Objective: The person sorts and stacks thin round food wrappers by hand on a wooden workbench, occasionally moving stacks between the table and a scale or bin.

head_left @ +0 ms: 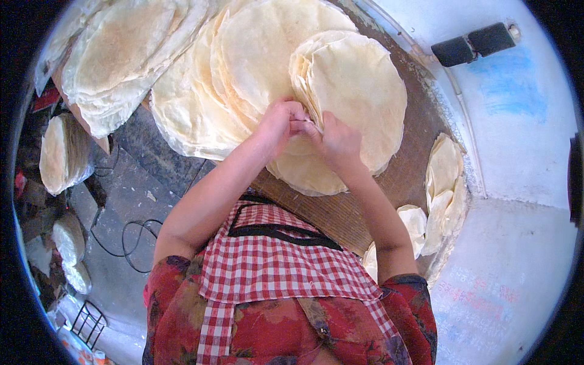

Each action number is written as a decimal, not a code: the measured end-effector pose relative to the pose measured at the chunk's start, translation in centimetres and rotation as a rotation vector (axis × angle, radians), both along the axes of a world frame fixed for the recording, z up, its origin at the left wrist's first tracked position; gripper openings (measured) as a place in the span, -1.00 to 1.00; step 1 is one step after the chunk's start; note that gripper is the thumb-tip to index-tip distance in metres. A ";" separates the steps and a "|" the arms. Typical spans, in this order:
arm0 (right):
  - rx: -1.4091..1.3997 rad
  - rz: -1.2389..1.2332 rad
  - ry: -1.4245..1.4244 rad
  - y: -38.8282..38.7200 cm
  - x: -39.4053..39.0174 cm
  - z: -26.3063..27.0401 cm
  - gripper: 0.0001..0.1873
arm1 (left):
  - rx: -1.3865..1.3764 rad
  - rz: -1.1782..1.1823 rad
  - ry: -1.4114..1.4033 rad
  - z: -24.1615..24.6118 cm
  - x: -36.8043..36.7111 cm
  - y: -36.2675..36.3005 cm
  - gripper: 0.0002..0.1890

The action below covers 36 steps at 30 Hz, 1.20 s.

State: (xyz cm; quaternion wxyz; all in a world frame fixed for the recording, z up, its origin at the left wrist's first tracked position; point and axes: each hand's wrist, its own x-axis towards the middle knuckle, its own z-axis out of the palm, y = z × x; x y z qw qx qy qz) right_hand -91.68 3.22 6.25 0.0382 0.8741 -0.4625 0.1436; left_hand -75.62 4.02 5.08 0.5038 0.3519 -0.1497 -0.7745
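Observation:
My left hand (285, 122) and my right hand (340, 138) meet at the near left edge of a stack of thin round flatbreads (360, 77). Their fingers pinch together at the layered edges. How many sheets they grip is hidden by the fingers. Below the hands, another thin flatbread (310, 175) reaches past the stack towards me. Behind and to the left spreads a pile of larger flatbreads (269, 50), its sheets overlapping with ragged rims.
The brown table (410, 137) runs beside a white wall (515, 159). More flatbreads (442, 169) lean along the wall at right. Another large pile (123, 50) sits at upper left, partly in plastic. On the floor (123, 196) lies a black cable (125, 251); bundled flatbreads (64, 155) stand at far left.

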 end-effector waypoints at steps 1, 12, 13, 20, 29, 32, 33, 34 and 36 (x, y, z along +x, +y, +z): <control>-0.031 -0.028 -0.036 0.4 0.3 0.0 -0.83 | 0.016 0.037 -0.010 0.1 -0.3 -0.2 -0.41; 0.462 -0.111 -0.182 -10.4 -10.0 10.7 -0.84 | -0.002 0.144 -0.033 1.9 2.9 5.3 -0.52; 0.435 -0.140 -0.182 -11.2 -10.1 14.4 -0.83 | 0.002 0.187 -0.039 1.9 4.1 6.0 -0.55; 0.016 -0.318 -0.175 -9.2 -4.0 31.4 -0.76 | 0.005 0.383 -0.148 -0.6 7.0 6.7 -0.51; -0.090 0.163 0.238 -4.6 9.9 6.8 -0.87 | -0.048 0.444 0.087 0.3 7.0 4.6 -0.26; 0.067 0.208 0.103 -3.8 10.9 2.6 -0.82 | -0.092 0.392 0.149 -0.1 8.0 3.5 -0.23; 0.102 0.193 0.082 -3.0 11.2 2.6 -0.80 | -0.107 0.372 0.171 0.1 8.5 3.2 -0.23; 0.114 0.221 0.051 -2.7 11.5 3.1 -0.75 | -0.097 0.389 0.158 0.3 8.8 3.0 -0.24; 0.125 0.187 0.061 -1.9 12.2 3.6 -0.73 | -0.080 0.414 0.132 1.1 9.2 2.5 -0.25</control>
